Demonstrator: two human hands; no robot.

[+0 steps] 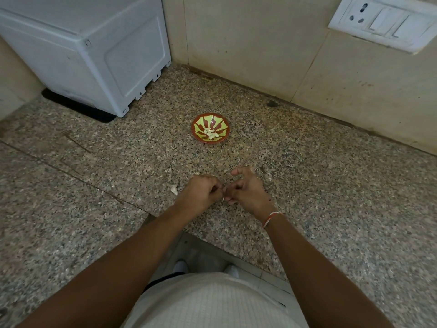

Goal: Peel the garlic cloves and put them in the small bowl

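Observation:
A small red and green patterned bowl (197, 129) stands on the speckled granite counter, with several peeled white garlic cloves (212, 134) inside it. Nearer to me, my left hand (198, 194) and my right hand (246, 189) meet above the counter, fingers curled. Between their fingertips they pinch a small garlic clove (223, 198), of which only a white sliver shows. A white garlic piece (174, 189) lies on the counter just left of my left hand.
A white appliance (94, 50) stands at the back left on a dark mat. Tiled walls form a corner behind the bowl, and a switch plate (383, 22) hangs at upper right. The counter edge (212, 242) runs below my wrists.

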